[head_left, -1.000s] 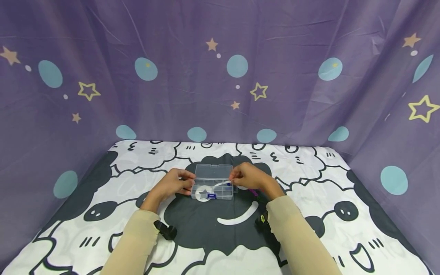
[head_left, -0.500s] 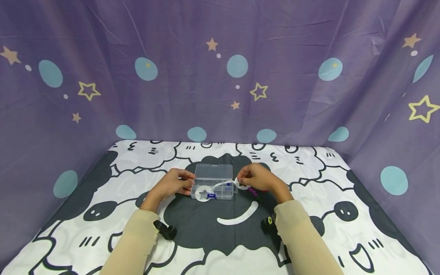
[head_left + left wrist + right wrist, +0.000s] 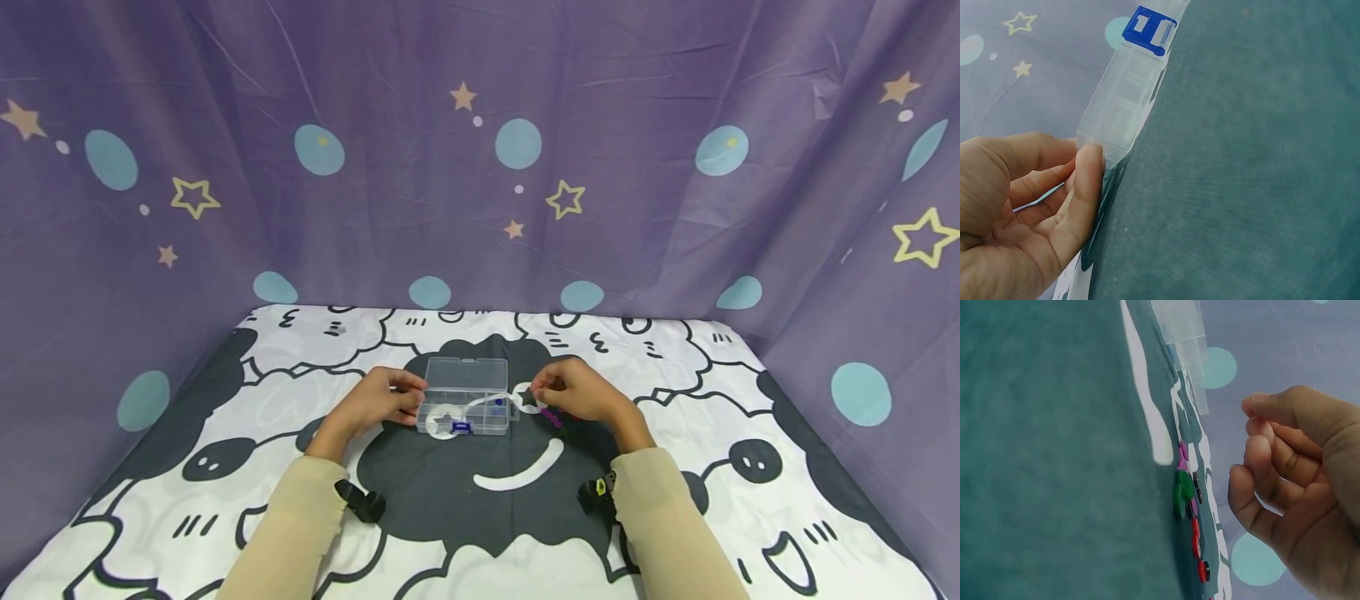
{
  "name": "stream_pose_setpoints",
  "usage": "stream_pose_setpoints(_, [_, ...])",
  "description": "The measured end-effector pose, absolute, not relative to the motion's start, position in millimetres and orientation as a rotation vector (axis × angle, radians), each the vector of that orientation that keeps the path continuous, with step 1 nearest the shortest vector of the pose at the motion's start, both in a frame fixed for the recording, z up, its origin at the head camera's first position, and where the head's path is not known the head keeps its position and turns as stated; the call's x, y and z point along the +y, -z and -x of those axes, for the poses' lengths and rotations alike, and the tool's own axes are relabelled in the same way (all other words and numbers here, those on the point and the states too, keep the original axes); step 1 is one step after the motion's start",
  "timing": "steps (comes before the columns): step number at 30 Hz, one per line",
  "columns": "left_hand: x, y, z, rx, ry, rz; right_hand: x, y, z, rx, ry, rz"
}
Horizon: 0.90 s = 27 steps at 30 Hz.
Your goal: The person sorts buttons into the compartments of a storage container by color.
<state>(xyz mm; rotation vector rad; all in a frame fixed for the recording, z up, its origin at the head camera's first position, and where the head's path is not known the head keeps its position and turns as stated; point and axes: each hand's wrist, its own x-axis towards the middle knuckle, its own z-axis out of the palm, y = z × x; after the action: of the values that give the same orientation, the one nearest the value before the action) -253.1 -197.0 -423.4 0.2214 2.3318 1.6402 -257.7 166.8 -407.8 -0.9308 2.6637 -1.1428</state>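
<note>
A clear compartment box (image 3: 491, 425) with a blue latch (image 3: 461, 427) stands mid-table, its lid (image 3: 467, 373) raised at the back. Inside, at its right, lies a small blue piece (image 3: 498, 402). My left hand (image 3: 375, 398) pinches the box's left end; thumb and fingertips meet on its corner in the left wrist view. To the box's right my right hand (image 3: 581, 392) hovers with loosely curled fingers, nothing visible between them. Below it lies a row of small round pieces, purple (image 3: 553, 419), green (image 3: 1183, 490) and red (image 3: 1196, 537), partly hidden by the hand in the head view.
A cloth printed with black and white sheep (image 3: 525, 517) covers the table. A purple curtain (image 3: 420, 208) with stars and dots rises behind and at both sides. Each wrist carries a small black camera (image 3: 362, 502).
My right hand has moved from over the box's right end out to the right, above the row of small pieces. My left hand has stayed on the box, which has not moved.
</note>
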Motion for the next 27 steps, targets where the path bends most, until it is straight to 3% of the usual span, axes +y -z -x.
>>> stream_pose_setpoints(27, [-197,426,257,2.333,-1.639,-0.2,195,407,256,2.776,1.111,0.773])
